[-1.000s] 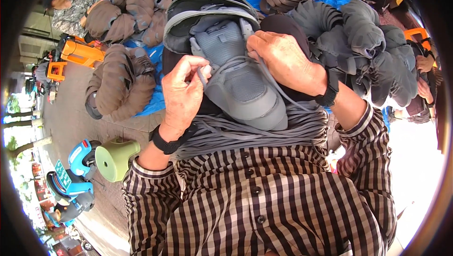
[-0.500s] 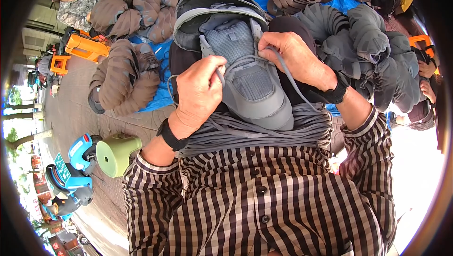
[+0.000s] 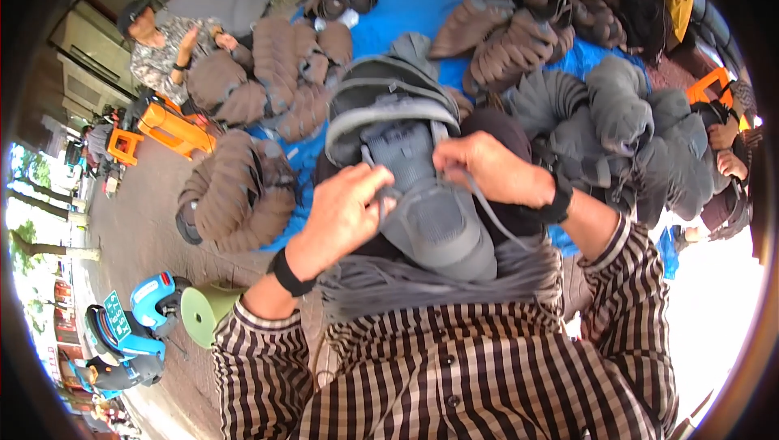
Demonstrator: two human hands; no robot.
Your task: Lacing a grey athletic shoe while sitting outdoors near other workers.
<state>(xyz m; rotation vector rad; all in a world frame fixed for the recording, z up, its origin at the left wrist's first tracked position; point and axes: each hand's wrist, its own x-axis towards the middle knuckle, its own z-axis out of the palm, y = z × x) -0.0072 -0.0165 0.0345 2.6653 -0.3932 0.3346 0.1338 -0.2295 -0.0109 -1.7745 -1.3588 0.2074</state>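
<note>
A green stool (image 3: 208, 316) and a blue scooter (image 3: 151, 302) stand at lower left, trees (image 3: 58, 252) show along the left edge, orange stools (image 3: 174, 129) at upper left and right, a blue tarp (image 3: 398, 18) top centre.

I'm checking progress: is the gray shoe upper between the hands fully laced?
Not fully: the shoe upper has a mostly bare tongue; the right hand holds a trailing lace.

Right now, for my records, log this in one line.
left hand: at shoe | right hand: pinching lace | shoe: between hands | lace bundle: near shoe
</note>
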